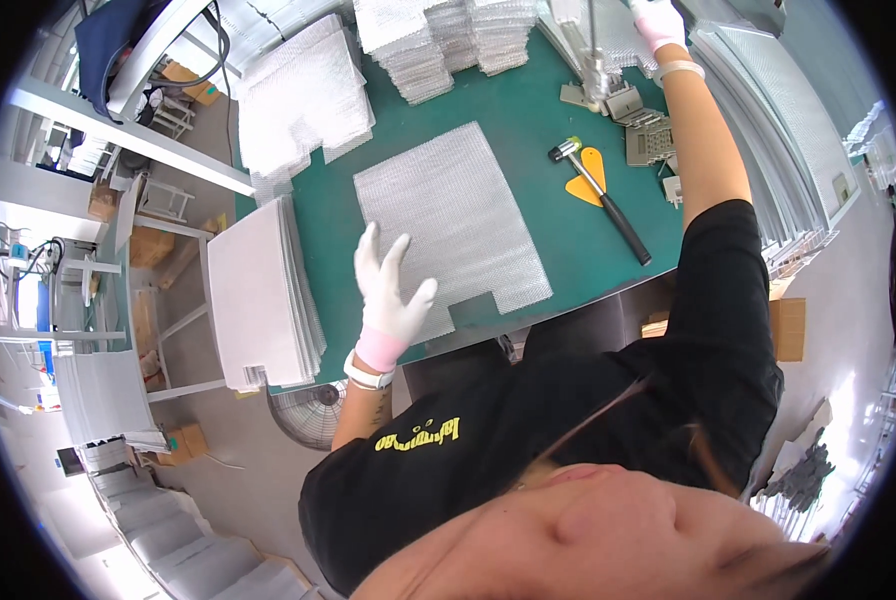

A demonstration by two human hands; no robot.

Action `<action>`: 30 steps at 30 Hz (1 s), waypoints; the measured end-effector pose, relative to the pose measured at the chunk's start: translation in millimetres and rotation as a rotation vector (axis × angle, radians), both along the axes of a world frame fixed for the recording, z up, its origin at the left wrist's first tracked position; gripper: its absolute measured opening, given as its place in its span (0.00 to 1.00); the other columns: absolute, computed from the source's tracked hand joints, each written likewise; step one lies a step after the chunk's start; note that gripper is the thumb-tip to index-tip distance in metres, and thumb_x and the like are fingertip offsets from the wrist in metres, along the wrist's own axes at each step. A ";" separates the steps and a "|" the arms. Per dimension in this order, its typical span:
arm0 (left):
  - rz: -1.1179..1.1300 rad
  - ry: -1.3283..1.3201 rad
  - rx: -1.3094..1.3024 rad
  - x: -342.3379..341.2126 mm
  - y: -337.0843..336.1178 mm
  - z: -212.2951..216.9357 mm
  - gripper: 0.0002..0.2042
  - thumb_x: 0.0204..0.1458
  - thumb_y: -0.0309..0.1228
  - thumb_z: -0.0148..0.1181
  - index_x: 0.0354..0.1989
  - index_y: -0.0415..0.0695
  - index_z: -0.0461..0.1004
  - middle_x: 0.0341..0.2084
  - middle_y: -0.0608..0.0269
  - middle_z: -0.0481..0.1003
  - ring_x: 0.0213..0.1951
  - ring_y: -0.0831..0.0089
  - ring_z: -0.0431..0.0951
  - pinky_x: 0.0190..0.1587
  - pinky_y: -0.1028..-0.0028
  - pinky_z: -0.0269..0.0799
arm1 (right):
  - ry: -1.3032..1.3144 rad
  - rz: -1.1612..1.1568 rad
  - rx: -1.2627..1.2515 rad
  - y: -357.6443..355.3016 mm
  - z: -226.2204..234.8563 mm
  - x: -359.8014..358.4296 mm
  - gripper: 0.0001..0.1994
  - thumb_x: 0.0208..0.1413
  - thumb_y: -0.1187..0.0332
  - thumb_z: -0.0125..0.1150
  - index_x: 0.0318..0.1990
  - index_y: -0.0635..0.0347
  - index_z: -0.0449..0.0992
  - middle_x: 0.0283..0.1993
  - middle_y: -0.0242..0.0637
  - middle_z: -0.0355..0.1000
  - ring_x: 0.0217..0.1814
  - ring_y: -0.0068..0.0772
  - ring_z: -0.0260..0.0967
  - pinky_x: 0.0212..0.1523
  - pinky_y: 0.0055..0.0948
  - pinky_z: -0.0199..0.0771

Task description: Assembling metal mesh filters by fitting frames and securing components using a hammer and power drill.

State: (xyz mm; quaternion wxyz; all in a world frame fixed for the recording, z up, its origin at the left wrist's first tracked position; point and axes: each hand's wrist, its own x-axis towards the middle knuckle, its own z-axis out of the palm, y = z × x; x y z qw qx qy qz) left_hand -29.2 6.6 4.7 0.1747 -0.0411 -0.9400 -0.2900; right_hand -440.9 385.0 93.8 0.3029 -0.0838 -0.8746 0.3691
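Note:
My left hand, in a white glove with a pink cuff, is over the near left part of a silvery, fine-textured sheet. Its fingers are spread and hold nothing; whether they touch the sheet is unclear. The sheet lies flat on the green table top, with a notch cut in its near edge. My right arm stretches to the far right. There my right hand, gloved the same way, is by a pale sheet beside an upright metal fixture. The top edge of the picture cuts off part of its fingers.
White flat panels are stacked at the left edge. Textured sheets pile at far left, with more stacks at the back. A hammer crosses a yellow tool; a calculator sits beyond. Tall panels stand right.

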 end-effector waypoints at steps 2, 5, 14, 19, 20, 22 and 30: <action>-0.019 -0.055 0.105 8.5 2.8 -2.8 0.31 0.51 0.36 0.66 0.65 0.43 0.66 0.71 0.37 0.50 0.72 0.41 0.50 0.72 0.51 0.48 | 0.058 0.056 -0.085 -57.5 1.5 -1.3 0.41 0.56 0.38 0.60 0.59 0.75 0.70 0.53 0.66 0.74 0.57 0.59 0.73 0.57 0.42 0.72; -0.353 -0.177 0.203 -15.0 12.1 -4.6 0.28 0.57 0.35 0.61 0.65 0.41 0.65 0.70 0.38 0.53 0.71 0.46 0.54 0.72 0.55 0.50 | 0.268 0.128 -0.199 -27.0 34.5 54.6 0.40 0.56 0.47 0.66 0.64 0.73 0.64 0.52 0.62 0.76 0.55 0.52 0.76 0.56 0.39 0.74; -0.446 0.051 1.586 -83.3 123.6 33.4 0.27 0.64 0.24 0.53 0.70 0.34 0.56 0.64 0.50 0.66 0.66 0.65 0.65 0.68 0.67 0.62 | 0.485 0.679 -0.175 -123.8 -76.7 264.6 0.49 0.44 0.63 0.76 0.70 0.73 0.54 0.64 0.57 0.66 0.64 0.49 0.68 0.63 0.41 0.68; -0.102 0.351 1.393 -26.8 100.9 21.2 0.24 0.62 0.16 0.49 0.68 0.33 0.59 0.58 0.49 0.72 0.56 0.63 0.76 0.57 0.70 0.74 | 0.409 0.623 0.203 -96.0 -67.3 329.7 0.45 0.53 0.35 0.60 0.69 0.61 0.62 0.74 0.60 0.49 0.78 0.66 0.39 0.74 0.59 0.38; -0.070 0.266 1.349 -11.2 82.8 12.4 0.23 0.62 0.15 0.48 0.66 0.32 0.61 0.56 0.49 0.74 0.53 0.63 0.78 0.56 0.68 0.75 | 0.321 0.483 0.314 -84.7 -56.8 336.9 0.41 0.56 0.45 0.62 0.71 0.61 0.61 0.76 0.61 0.45 0.78 0.68 0.38 0.75 0.58 0.39; -0.146 -0.069 1.370 33.7 40.3 3.0 0.25 0.59 0.16 0.52 0.67 0.31 0.60 0.56 0.46 0.73 0.53 0.62 0.78 0.55 0.67 0.76 | 0.004 0.625 0.084 -70.1 -37.0 347.6 0.42 0.53 0.65 0.68 0.74 0.61 0.54 0.68 0.60 0.60 0.69 0.51 0.59 0.67 0.43 0.60; 0.192 0.014 0.774 110.9 34.6 -24.2 0.45 0.52 0.24 0.66 0.75 0.41 0.44 0.51 0.51 0.70 0.45 0.68 0.76 0.44 0.76 0.75 | -0.441 0.798 -0.016 -83.6 -65.7 391.2 0.46 0.46 0.70 0.72 0.73 0.62 0.53 0.30 0.39 0.73 0.28 0.32 0.72 0.34 0.30 0.75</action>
